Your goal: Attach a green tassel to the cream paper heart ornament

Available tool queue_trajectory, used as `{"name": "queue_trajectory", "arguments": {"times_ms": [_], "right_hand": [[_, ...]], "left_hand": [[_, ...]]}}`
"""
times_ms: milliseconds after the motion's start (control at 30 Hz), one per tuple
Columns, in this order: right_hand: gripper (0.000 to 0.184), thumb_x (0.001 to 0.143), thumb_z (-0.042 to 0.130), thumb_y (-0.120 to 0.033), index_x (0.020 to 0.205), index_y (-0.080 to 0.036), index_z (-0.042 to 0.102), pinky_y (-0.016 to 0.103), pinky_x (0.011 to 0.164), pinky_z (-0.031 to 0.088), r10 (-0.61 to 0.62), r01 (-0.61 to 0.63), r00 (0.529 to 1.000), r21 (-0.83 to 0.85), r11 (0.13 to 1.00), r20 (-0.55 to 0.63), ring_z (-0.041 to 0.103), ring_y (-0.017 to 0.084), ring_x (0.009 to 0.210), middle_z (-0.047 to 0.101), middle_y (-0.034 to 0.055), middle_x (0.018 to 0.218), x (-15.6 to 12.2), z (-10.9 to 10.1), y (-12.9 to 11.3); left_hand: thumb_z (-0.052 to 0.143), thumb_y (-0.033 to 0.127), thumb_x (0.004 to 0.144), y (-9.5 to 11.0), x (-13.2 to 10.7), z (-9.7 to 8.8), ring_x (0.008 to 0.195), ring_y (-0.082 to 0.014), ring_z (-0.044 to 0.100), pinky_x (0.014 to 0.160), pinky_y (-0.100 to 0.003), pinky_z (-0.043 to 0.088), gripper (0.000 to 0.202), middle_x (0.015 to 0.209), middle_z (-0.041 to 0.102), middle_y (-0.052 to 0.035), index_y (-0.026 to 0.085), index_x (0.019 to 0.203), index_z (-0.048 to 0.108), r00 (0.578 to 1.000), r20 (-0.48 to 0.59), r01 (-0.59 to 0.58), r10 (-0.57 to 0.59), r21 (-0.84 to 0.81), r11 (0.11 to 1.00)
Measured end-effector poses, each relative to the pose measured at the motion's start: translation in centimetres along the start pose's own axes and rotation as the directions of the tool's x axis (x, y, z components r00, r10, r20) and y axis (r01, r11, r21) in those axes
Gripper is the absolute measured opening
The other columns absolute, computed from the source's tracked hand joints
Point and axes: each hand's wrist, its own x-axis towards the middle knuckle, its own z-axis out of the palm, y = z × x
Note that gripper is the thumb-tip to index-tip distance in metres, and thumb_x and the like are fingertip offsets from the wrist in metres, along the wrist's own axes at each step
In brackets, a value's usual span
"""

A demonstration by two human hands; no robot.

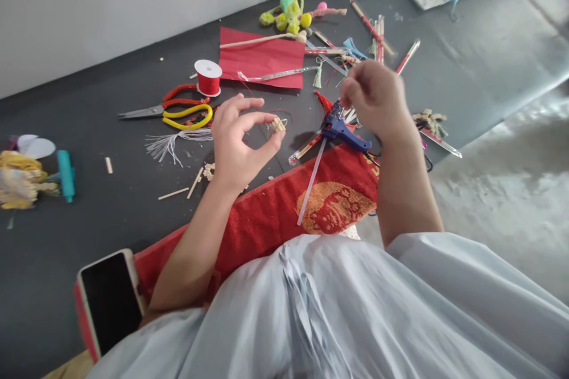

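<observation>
Pinching a small beige straw bundle (278, 125) between thumb and middle finger, the left hand (235, 145) hovers over the dark grey floor mat (89, 189). The right hand (377, 98) is raised nearby with its fingers curled closed, just above a blue plastic glue gun (347, 134) lying at the edge of a red embroidered cloth (267, 219).

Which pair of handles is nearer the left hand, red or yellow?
The yellow-handled tool: its loops end right beside the left hand, while the red-handled scissors lie behind it, toward the red ribbon spool.
</observation>
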Motion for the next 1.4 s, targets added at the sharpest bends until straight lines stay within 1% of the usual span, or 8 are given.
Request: {"name": "queue_trajectory", "arguments": {"times_ms": [167, 300, 567, 767, 967, 1167, 1267, 1400], "right_hand": [[0.023, 0.102, 0.039, -0.037, 0.085, -0.023, 0.045, 0.032, 0.071, 0.041, -0.082, 0.095, 0.985, -0.08, 0.992, 0.154, 0.052, 0.015, 0.067, 0.059, 0.0016, 0.071, -0.5, 2.7, -1.9], [0.039, 0.099, 0.046, -0.041, 0.066, -0.021, 0.04, 0.031, 0.063, 0.031, -0.045, 0.086, 0.966, -0.151, 0.985, 0.256, 0.036, 0.012, 0.057, 0.045, 0.0001, 0.058, -0.3, 3.9, -2.6], [0.017, 0.086, 0.071, -0.038, 0.086, -0.021, 0.072, 0.029, 0.062, 0.042, -0.178, 0.133, 0.956, 0.196, 0.972, 0.233, 0.052, 0.012, 0.067, 0.066, 0.0028, 0.079, 0.3, 2.4, -3.9], [0.018, 0.088, 0.072, -0.033, 0.098, -0.02, 0.08, 0.024, 0.058, 0.041, -0.508, 0.298, 0.788, 0.507, 0.809, 0.347, 0.053, 0.007, 0.066, 0.068, 0.0016, 0.082, 0.4, 0.4, -6.1], [0.029, 0.089, 0.071, -0.049, 0.09, -0.021, 0.079, 0.021, 0.062, 0.044, -0.49, 0.213, 0.72, 0.516, 0.83, 0.491, 0.056, 0.005, 0.068, 0.069, 0.0008, 0.084, 0.5, 0.4, -7.3], [0.031, 0.089, 0.069, -0.05, 0.081, -0.02, 0.072, 0.026, 0.063, 0.044, -0.474, 0.237, 0.741, 0.477, 0.847, 0.475, 0.056, 0.009, 0.07, 0.068, 0.003, 0.081, 0.7, 0.5, -6.9], [0.026, 0.09, 0.066, -0.044, 0.08, -0.021, 0.068, 0.03, 0.064, 0.042, -0.407, 0.237, 0.839, 0.432, 0.87, 0.361, 0.054, 0.011, 0.071, 0.066, 0.0037, 0.082, 1.0, 0.4, -5.6], [0.019, 0.085, 0.068, -0.039, 0.077, -0.023, 0.062, 0.033, 0.065, 0.041, -0.098, 0.065, 0.979, 0.185, 0.981, 0.177, 0.048, 0.014, 0.07, 0.063, 0.0038, 0.077, 1.6, 0.4, -3.1]], "left_hand": [[0.083, 0.03, 0.078, 0.4, -0.2, 0.0, 0.144, -0.0299, 0.048, 0.131, -0.052, 0.026, 0.019, 0.126, 0.07, 0.0012, 0.035, 0.095, 0.076, 0.999, 0.026, -0.043, 0.04, 0.115, 0.992], [0.085, 0.032, 0.076, 1.1, -0.1, -0.1, 0.147, -0.0311, 0.044, 0.133, -0.049, 0.02, 0.017, 0.125, 0.07, 0.0017, 0.035, 0.09, 0.076, 0.999, 0.035, 0.017, -0.019, 0.052, 0.998], [0.087, 0.031, 0.067, 1.7, 0.1, -0.5, 0.142, -0.0315, 0.048, 0.129, -0.047, 0.026, 0.016, 0.122, 0.074, -0.0014, 0.03, 0.081, 0.079, 0.97, 0.223, 0.129, -0.094, -0.15, 0.98], [0.086, 0.031, 0.068, 1.4, -0.1, -0.8, 0.143, -0.0311, 0.052, 0.124, -0.047, 0.036, 0.018, 0.128, 0.073, -0.0033, 0.031, 0.086, 0.083, 0.904, 0.415, 0.252, -0.106, -0.315, 0.915], [0.088, 0.028, 0.064, 1.4, -0.2, -0.9, 0.136, -0.0318, 0.059, 0.123, -0.048, 0.039, 0.022, 0.124, 0.074, -0.0024, 0.033, 0.086, 0.084, 0.874, 0.473, 0.318, -0.112, -0.381, 0.868], [0.086, 0.027, 0.065, 1.4, -0.1, -1.0, 0.141, -0.0322, 0.055, 0.123, -0.045, 0.038, 0.021, 0.127, 0.074, -0.0033, 0.031, 0.085, 0.084, 0.853, 0.511, 0.306, -0.104, -0.328, 0.894], [0.083, 0.024, 0.067, 1.6, 0.0, -1.2, 0.142, -0.0315, 0.054, 0.124, -0.047, 0.037, 0.019, 0.128, 0.074, -0.0034, 0.031, 0.085, 0.084, 0.849, 0.519, 0.301, -0.096, -0.326, 0.896], [0.084, 0.025, 0.067, 1.7, 0.0, -1.1, 0.14, -0.0306, 0.055, 0.125, -0.047, 0.036, 0.016, 0.127, 0.075, -0.0035, 0.03, 0.083, 0.083, 0.861, 0.497, 0.315, -0.108, -0.353, 0.881]]}}
